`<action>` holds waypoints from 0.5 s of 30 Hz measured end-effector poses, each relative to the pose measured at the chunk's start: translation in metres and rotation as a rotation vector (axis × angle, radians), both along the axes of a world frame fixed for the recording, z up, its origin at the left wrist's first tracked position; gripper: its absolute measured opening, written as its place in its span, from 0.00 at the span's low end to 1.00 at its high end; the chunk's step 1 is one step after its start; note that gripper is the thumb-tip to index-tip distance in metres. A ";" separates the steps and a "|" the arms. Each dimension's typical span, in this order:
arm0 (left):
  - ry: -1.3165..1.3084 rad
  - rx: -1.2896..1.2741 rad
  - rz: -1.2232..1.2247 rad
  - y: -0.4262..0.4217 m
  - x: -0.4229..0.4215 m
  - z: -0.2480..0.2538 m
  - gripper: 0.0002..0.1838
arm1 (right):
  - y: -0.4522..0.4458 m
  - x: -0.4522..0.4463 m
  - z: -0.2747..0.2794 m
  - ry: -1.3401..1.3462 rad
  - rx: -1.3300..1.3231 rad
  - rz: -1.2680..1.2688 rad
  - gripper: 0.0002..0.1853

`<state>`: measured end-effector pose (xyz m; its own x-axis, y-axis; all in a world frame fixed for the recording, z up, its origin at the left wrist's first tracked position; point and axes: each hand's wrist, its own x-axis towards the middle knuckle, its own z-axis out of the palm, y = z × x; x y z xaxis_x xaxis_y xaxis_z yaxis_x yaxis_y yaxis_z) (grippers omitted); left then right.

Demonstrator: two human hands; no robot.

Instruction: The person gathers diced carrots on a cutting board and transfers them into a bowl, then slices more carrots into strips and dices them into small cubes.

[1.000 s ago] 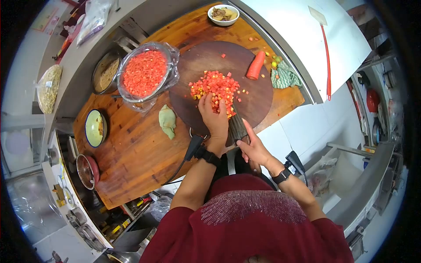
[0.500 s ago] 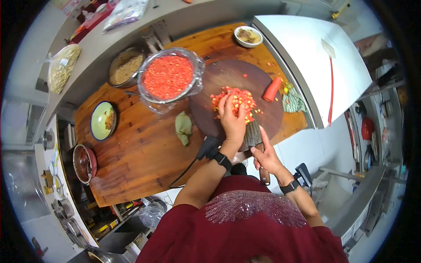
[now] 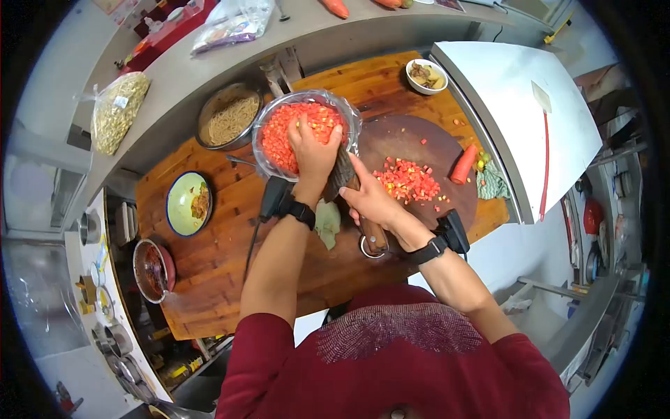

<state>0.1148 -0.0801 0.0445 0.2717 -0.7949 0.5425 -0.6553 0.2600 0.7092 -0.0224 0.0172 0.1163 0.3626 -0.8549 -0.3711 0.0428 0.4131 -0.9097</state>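
Observation:
Over the plastic-lined bowl (image 3: 354,119), my left hand (image 3: 314,155) has its fingers spread on the diced carrot (image 3: 279,136) that fills it. Beside that hand, my right hand (image 3: 373,195) grips a cleaver (image 3: 374,236) by its wooden handle. The dark blade is tilted at the bowl's near edge, partly hidden by my left hand. A smaller heap of diced carrot (image 3: 408,183) lies on the round chopping board (image 3: 391,133). Near the board's right edge rests a carrot piece (image 3: 463,165). A pale green cloth (image 3: 326,225) lies below my hands.
Behind the bowl stands a pot of brown crumbly food (image 3: 230,120). A green-white dish (image 3: 185,202) and a red bowl (image 3: 162,269) sit at the left. A small white bowl (image 3: 426,77) is at the back, a checked cloth (image 3: 493,181) at right. A white surface (image 3: 502,91) adjoins the table.
Both hands and the cleaver have moved left from the board to the bowl. The heap on the board is smaller. The view has shifted slightly.

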 end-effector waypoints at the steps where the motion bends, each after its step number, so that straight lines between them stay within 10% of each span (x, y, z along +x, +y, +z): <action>1: -0.064 0.001 -0.016 -0.006 0.006 -0.007 0.36 | -0.002 0.004 0.000 0.038 0.005 0.032 0.39; 15: -0.749 -0.097 0.132 -0.028 0.038 0.001 0.12 | 0.125 -0.165 0.013 0.296 0.086 -0.022 0.39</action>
<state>0.1529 -0.1081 0.0453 -0.1062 -0.7209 0.6848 -0.9820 0.1844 0.0418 -0.1877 0.1422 0.1297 0.2096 -0.8221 -0.5293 -0.2096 0.4910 -0.8456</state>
